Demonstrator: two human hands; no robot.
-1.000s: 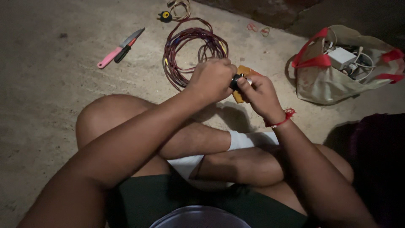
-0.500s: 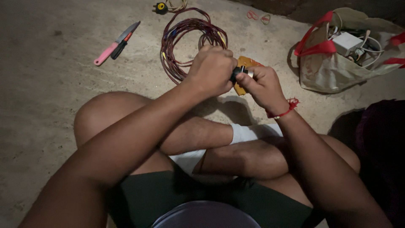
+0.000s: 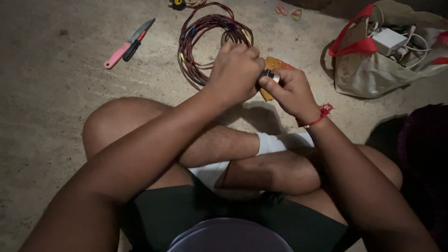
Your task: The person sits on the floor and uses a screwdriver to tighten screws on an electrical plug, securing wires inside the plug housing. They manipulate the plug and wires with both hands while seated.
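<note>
I sit cross-legged on a concrete floor. My left hand [image 3: 235,70] and my right hand [image 3: 291,91] meet above my legs, both closed around a small dark part with a metal end [image 3: 269,75]. Most of that part is hidden by my fingers. A red thread is tied round my right wrist. Just beyond my hands lies an orange flat piece [image 3: 275,65] and a coil of red and dark twisted wire [image 3: 205,37].
A pink-handled knife [image 3: 122,46] and a dark-handled tool [image 3: 135,43] lie on the floor at the far left. A beige cloth bag with red handles [image 3: 373,65], holding white adapters and cables, sits at the right. Small rubber bands [image 3: 288,12] lie at the top.
Both hands stay together on the small part with only slight finger shifts. The view has tilted a little, so the floor items sit higher in the picture.
</note>
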